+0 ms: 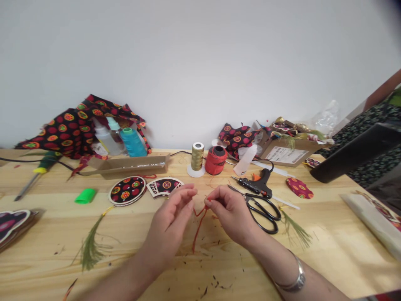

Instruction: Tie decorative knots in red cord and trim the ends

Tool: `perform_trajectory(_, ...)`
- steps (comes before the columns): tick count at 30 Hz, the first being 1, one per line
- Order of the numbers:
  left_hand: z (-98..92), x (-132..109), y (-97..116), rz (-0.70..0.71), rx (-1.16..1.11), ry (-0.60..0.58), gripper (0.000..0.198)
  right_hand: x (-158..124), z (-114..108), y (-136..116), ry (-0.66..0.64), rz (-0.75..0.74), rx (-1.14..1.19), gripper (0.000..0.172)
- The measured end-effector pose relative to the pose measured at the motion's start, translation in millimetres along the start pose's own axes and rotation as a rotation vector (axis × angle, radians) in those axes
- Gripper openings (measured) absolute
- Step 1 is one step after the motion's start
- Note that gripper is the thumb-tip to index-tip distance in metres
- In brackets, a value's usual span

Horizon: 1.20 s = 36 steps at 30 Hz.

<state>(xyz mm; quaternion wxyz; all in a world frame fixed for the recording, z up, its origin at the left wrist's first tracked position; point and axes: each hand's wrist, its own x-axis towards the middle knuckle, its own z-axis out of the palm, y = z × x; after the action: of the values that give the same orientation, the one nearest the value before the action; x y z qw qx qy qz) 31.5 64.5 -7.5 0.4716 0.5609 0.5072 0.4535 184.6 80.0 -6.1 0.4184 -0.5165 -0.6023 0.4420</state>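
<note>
My right hand (230,211) pinches a red thread (198,232) between thumb and fingertips, and its strands hang down toward the table. Facing it, my left hand (172,213) has loosely curled fingers, with the thumb apart from them. One bend of the thread comes close to the left thumb; I cannot tell whether they touch. Black-handled scissors (265,213) lie beside my right wrist. Behind my left hand are a fan-shaped patterned piece (164,187) and a round one (127,190). A red thread spool (216,160) and a gold thread spool (197,158) stand beyond my hands.
A black glue gun (258,184) lies right of centre. Green tassels (92,242) and a bright green cap (85,196) lie on the left, near a screwdriver (40,171). A cardboard tray (134,166) and blue spool (133,142) stand behind. Another person (366,129) is at right.
</note>
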Motion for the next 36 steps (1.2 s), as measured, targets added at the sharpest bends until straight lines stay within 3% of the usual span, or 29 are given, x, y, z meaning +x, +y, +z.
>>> perform_trajectory(3,2.6,-3.4,-0.6,-0.082,-0.065,-0.140,0.027,0.3,0.4,0.4,-0.005,-0.012,0.009,0.009)
perform_trajectory(6,3.1,-5.8,-2.8,-0.096,-0.054,-0.178,0.031,0.4,0.8,2.2,-0.012,-0.028,0.002,0.009)
perform_trajectory(11,1.6,-4.1,-4.9,-0.103,0.047,-0.148,0.033,-0.7,1.8,2.8,-0.029,-0.018,0.012,0.009)
perform_trajectory(22,2.6,-2.1,-3.2,-0.076,0.020,-0.147,0.025,0.2,-0.1,-3.1,-0.054,-0.006,-0.073,0.010)
perform_trajectory(31,2.9,2.1,1.8,-0.225,-0.053,-0.064,0.021,-0.1,0.4,-2.3,-0.055,0.021,-0.083,0.008)
perform_trajectory(36,1.5,3.4,-0.3,-0.278,-0.140,-0.084,0.018,-1.0,-0.4,-2.8,-0.057,0.035,-0.098,0.009)
